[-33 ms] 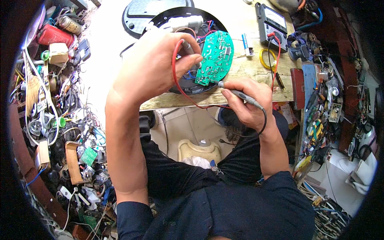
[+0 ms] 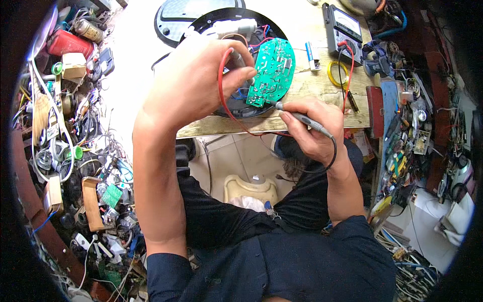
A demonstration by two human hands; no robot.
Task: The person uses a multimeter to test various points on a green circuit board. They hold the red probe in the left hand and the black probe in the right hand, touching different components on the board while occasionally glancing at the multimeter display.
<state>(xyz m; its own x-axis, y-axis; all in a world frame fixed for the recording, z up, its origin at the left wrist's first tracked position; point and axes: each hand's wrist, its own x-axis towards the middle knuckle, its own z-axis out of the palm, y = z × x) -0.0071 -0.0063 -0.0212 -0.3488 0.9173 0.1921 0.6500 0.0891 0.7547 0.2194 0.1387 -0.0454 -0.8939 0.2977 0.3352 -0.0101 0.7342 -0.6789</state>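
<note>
A green circuit board (image 2: 272, 70) with small soldered parts rests tilted over the round black housing (image 2: 236, 111) at the table's front edge. My left hand (image 2: 201, 80) is closed around a grey test probe (image 2: 237, 59) with a red lead, its lower end at the board's left edge. In my right hand (image 2: 317, 126) a second grey probe (image 2: 308, 121), on a black lead, points left at the board's lower edge. Whether either tip touches the board I cannot tell. Red and black leads plug into an analog multimeter (image 2: 344, 30) at the back right.
Behind the housing lies a round grey lid (image 2: 173, 22). A small blue-and-white box (image 2: 312, 56) and a yellow ring-shaped roll (image 2: 336, 74) lie right of the board. Heaped cables and parts (image 2: 100, 166) fill the left side; tools crowd a blue board (image 2: 390, 108) at right.
</note>
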